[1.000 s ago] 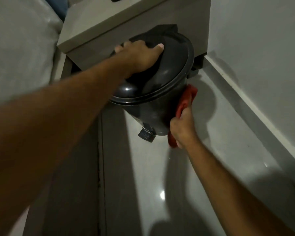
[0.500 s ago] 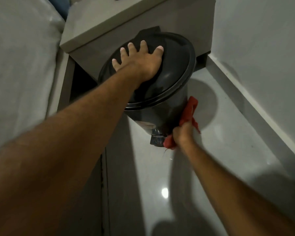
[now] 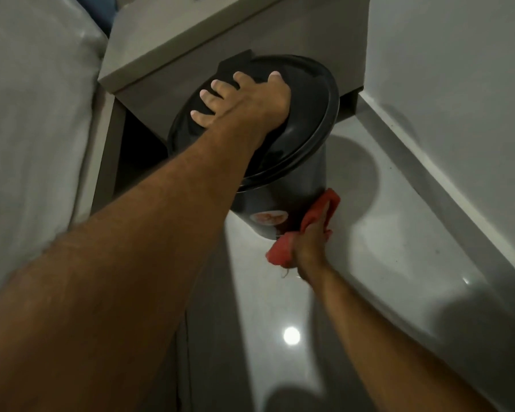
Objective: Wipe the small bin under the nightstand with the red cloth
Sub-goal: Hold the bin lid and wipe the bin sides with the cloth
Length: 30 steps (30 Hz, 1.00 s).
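Note:
A small black bin (image 3: 292, 200) with a round lid stands on the floor in front of the grey nightstand (image 3: 191, 55). A pale round sticker shows low on its side. My left hand (image 3: 247, 102) lies flat on the lid, fingers spread, pressing on it. My right hand (image 3: 309, 248) grips the red cloth (image 3: 321, 209) and holds it against the bin's lower right side. Part of the cloth bunches out below my fingers. The bin's base is hidden behind the cloth and hand.
A bed with grey sheet (image 3: 33, 129) runs along the left. A white wall and its skirting (image 3: 428, 179) run diagonally on the right. The glossy tiled floor (image 3: 369, 292) lies between them, with a lamp reflection in it.
The bin has turned, so its foot pedal went out of sight and a sticker came into view. My right hand slid the cloth down along the bin's lower side. My left hand opened flat on the lid.

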Each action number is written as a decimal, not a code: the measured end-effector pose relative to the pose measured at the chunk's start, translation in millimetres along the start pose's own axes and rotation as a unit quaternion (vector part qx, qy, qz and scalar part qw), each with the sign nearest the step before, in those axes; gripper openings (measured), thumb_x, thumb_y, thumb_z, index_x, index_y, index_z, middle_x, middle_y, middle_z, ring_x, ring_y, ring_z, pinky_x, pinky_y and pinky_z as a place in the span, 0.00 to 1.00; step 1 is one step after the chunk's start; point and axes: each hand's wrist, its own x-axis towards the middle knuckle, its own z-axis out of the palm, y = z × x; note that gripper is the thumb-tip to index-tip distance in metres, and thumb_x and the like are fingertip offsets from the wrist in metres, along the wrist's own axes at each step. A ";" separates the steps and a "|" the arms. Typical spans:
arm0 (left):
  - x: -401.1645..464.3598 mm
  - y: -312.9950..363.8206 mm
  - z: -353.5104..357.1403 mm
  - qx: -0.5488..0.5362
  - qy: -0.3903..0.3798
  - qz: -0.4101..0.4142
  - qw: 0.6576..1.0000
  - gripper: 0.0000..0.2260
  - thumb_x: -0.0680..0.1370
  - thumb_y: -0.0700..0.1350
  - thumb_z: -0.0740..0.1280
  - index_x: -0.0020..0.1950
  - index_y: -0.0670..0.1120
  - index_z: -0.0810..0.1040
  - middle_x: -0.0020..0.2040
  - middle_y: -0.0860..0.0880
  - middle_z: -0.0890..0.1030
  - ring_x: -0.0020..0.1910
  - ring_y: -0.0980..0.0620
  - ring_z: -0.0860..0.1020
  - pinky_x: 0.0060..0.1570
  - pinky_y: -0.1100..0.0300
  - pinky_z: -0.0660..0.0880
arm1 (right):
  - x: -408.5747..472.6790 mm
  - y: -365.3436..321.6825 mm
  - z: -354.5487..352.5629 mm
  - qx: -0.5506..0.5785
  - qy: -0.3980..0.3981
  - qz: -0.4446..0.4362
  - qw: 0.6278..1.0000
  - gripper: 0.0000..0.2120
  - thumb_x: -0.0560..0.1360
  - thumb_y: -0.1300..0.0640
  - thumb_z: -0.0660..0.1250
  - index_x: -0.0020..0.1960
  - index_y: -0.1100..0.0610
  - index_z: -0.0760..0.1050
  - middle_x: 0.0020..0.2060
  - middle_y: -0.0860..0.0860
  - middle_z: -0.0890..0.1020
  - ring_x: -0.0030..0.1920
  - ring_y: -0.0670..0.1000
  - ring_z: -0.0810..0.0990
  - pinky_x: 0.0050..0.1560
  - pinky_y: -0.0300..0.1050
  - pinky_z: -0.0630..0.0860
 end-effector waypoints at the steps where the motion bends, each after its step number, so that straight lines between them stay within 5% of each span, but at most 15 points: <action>1: 0.2 0.3 0.0 0.000 0.001 0.002 1.000 0.33 0.80 0.64 0.44 0.82 0.49 0.45 0.82 0.40 0.42 0.80 0.38 0.39 0.73 0.33 0.36 | 4.6 -9.6 -3.0 0.004 0.015 0.001 1.000 0.42 0.75 0.64 0.64 0.81 0.40 0.52 0.76 0.62 0.68 0.71 0.69 0.74 0.67 0.68 0.74; 4: 1.5 -0.5 0.0 -0.002 0.004 0.000 1.000 0.33 0.80 0.64 0.44 0.82 0.49 0.45 0.82 0.40 0.43 0.80 0.38 0.39 0.73 0.33 0.36 | 12.2 -40.4 -6.3 0.007 0.058 -0.104 0.993 0.44 0.72 0.64 0.62 0.81 0.34 0.53 0.78 0.58 0.70 0.74 0.65 0.73 0.69 0.71 0.73; 7: 0.8 0.4 1.2 -0.001 0.005 -0.002 1.000 0.33 0.80 0.64 0.44 0.81 0.49 0.45 0.82 0.40 0.43 0.80 0.38 0.40 0.73 0.33 0.36 | -11.8 -39.0 4.8 -0.086 0.054 -0.225 0.969 0.41 0.78 0.59 0.62 0.76 0.22 0.51 0.83 0.50 0.62 0.81 0.55 0.66 0.77 0.62 0.68; 9: 0.1 1.2 0.9 -0.003 0.002 -0.002 1.000 0.33 0.80 0.64 0.44 0.82 0.49 0.45 0.82 0.40 0.43 0.80 0.38 0.40 0.73 0.33 0.36 | -18.8 -16.1 9.6 -0.060 -0.006 -0.231 0.971 0.45 0.79 0.63 0.64 0.80 0.27 0.46 0.84 0.51 0.58 0.82 0.54 0.61 0.80 0.56 0.63; 11: 1.2 1.1 0.2 -0.004 0.003 -0.001 1.000 0.33 0.80 0.64 0.44 0.82 0.49 0.45 0.82 0.40 0.43 0.80 0.38 0.40 0.73 0.33 0.36 | -2.6 8.1 6.3 -0.047 0.024 -0.133 0.990 0.32 0.84 0.48 0.65 0.83 0.40 0.56 0.80 0.47 0.64 0.77 0.49 0.68 0.75 0.46 0.66; 13: 1.1 0.3 0.9 -0.003 0.005 -0.001 1.000 0.33 0.80 0.64 0.44 0.82 0.49 0.45 0.82 0.40 0.43 0.80 0.38 0.40 0.73 0.33 0.37 | 25.2 18.1 -1.2 -0.044 -0.001 -0.051 0.998 0.33 0.82 0.37 0.62 0.83 0.46 0.58 0.73 0.45 0.70 0.71 0.47 0.72 0.71 0.44 0.69; 16: 1.6 0.9 2.6 -0.002 0.009 0.002 1.000 0.33 0.80 0.64 0.45 0.81 0.49 0.45 0.82 0.40 0.43 0.80 0.38 0.40 0.73 0.33 0.37 | 45.6 -0.3 -16.6 -0.010 -0.027 -0.008 1.000 0.30 0.85 0.59 0.58 0.85 0.48 0.56 0.75 0.53 0.73 0.73 0.56 0.74 0.78 0.56 0.67; 19: 3.3 0.0 2.0 -0.007 0.015 0.002 1.000 0.34 0.80 0.64 0.45 0.81 0.48 0.46 0.82 0.39 0.43 0.80 0.37 0.40 0.73 0.33 0.37 | 34.7 -25.6 -25.8 0.052 -0.032 -0.028 0.998 0.38 0.80 0.74 0.58 0.84 0.47 0.59 0.76 0.56 0.73 0.76 0.57 0.72 0.79 0.58 0.66; 22: 2.5 -0.2 3.7 -0.007 0.014 0.002 1.000 0.34 0.80 0.64 0.45 0.81 0.48 0.46 0.82 0.40 0.43 0.80 0.38 0.40 0.73 0.33 0.36 | 7.5 -25.9 -15.0 0.087 -0.050 -0.085 0.991 0.42 0.81 0.72 0.61 0.84 0.39 0.52 0.78 0.53 0.70 0.76 0.53 0.71 0.72 0.42 0.71; 25: 1.3 -0.1 2.5 -0.010 0.013 0.006 1.000 0.34 0.80 0.64 0.45 0.81 0.48 0.46 0.82 0.39 0.43 0.80 0.37 0.40 0.73 0.33 0.36 | -13.4 15.3 6.1 0.056 -0.100 -0.058 0.992 0.34 0.84 0.58 0.62 0.78 0.28 0.54 0.75 0.49 0.70 0.76 0.55 0.71 0.65 0.43 0.76; 27: 0.5 -1.2 2.8 -0.015 0.014 0.008 1.000 0.34 0.80 0.64 0.45 0.81 0.48 0.45 0.82 0.39 0.43 0.80 0.37 0.39 0.73 0.33 0.36 | -12.0 23.7 13.0 0.070 -0.082 -0.006 0.994 0.27 0.84 0.55 0.60 0.77 0.33 0.58 0.67 0.42 0.75 0.66 0.55 0.78 0.53 0.39 0.80; 30: 0.3 0.4 2.2 -0.018 0.018 0.014 1.000 0.33 0.81 0.64 0.45 0.81 0.48 0.45 0.82 0.39 0.43 0.80 0.37 0.39 0.73 0.33 0.36 | 1.1 -4.7 19.3 0.079 -0.013 0.028 0.996 0.38 0.81 0.68 0.57 0.85 0.52 0.46 0.81 0.56 0.63 0.73 0.60 0.72 0.66 0.50 0.73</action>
